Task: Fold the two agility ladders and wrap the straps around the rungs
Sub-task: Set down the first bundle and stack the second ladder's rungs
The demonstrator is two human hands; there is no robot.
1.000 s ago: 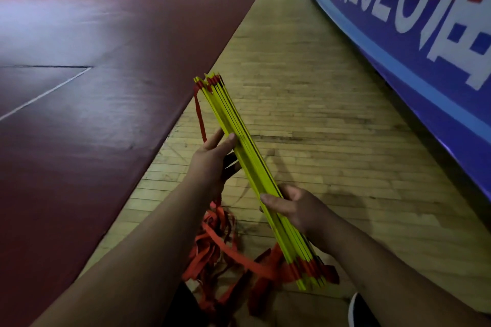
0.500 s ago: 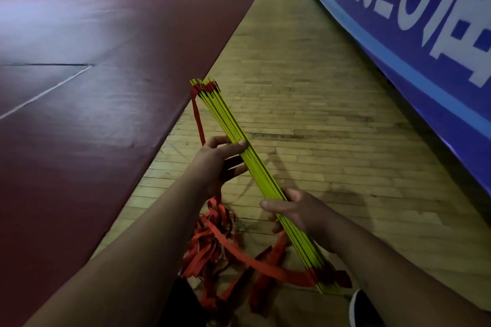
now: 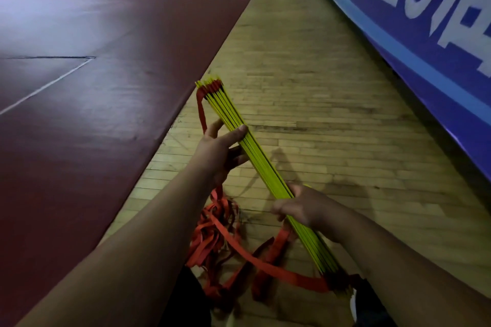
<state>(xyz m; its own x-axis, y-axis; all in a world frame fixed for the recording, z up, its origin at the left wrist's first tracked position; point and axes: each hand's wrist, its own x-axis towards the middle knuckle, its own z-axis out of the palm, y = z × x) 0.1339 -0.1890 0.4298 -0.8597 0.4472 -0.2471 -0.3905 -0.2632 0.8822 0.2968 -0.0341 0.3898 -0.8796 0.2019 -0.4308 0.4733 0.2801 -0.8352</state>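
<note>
Landmark = rung bundle (image 3: 256,164): flat yellow rungs stacked together, held in the air, slanting from upper left to lower right, with red strap ends at both tips.

Far left of the bundle: maroon mat (image 3: 93,119) with a white line (image 3: 45,85) across it.

Just left of the bundle: left hand (image 3: 216,152) holds its upper-middle part. The thumb lies across the top face and the other fingers reach under it, partly hidden. Grip is narrow, clamped on the stack.

Below the left hand and left of the bundle's lower half: red straps (image 3: 212,233), a loose tangled pile on the floor. One strap runs from the bundle's top tip down behind the left hand. Another flat strap runs from the pile across to the bundle's bottom tip. Nothing is wound round the rungs.

On the bundle's lower-middle part: right hand (image 3: 305,211), fingers curled round the stack from the right side, holding it tight. Its fingertips are mostly hidden.

Under and right of the bundle: wooden floor (image 3: 332,114), a plank strip running away from the camera. Both hands' shadows fall on it.

Far right of the bundle: blue banner (image 3: 425,34) with large white characters, along the edge of the wooden floor.
</note>
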